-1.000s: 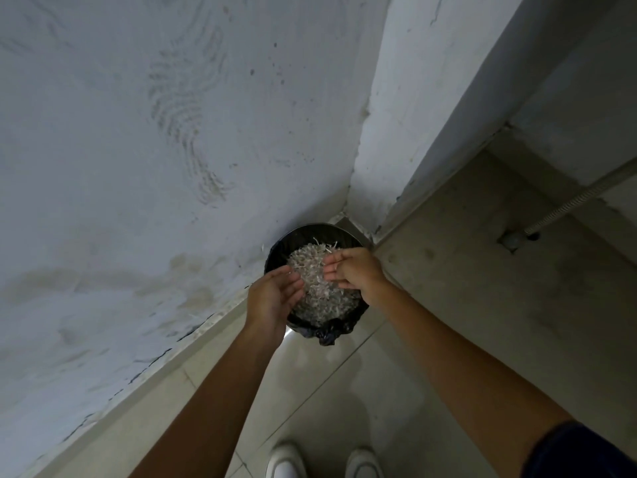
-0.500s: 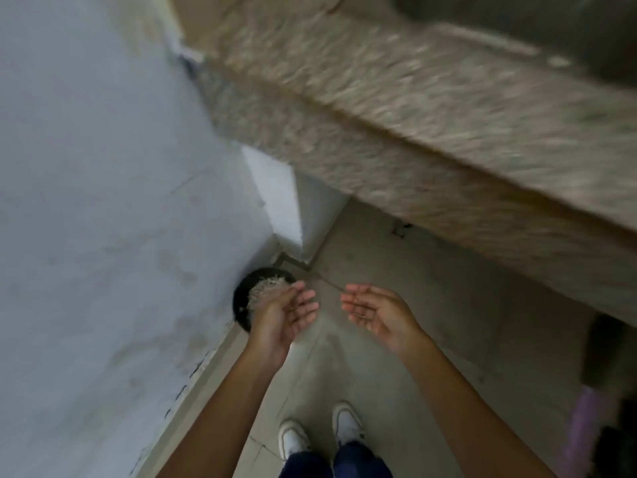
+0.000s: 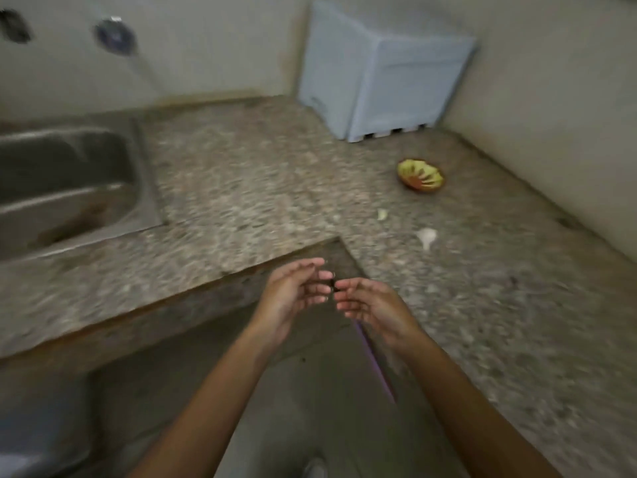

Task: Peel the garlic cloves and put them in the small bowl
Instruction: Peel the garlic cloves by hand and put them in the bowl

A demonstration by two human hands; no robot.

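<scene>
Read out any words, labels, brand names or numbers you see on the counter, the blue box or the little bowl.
No readable text anywhere in this view.
Blue box: no print visible; the picture is motion-blurred.
Small bowl: a yellow and red pattern only, no lettering.
Counter and sink: no labels or numbers.
Round wall fitting: too blurred to tell whether it carries any marking.

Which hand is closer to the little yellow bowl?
Right. The right hand is below-left of the small bowl, over the counter's edge; the left hand is farther left.
</scene>
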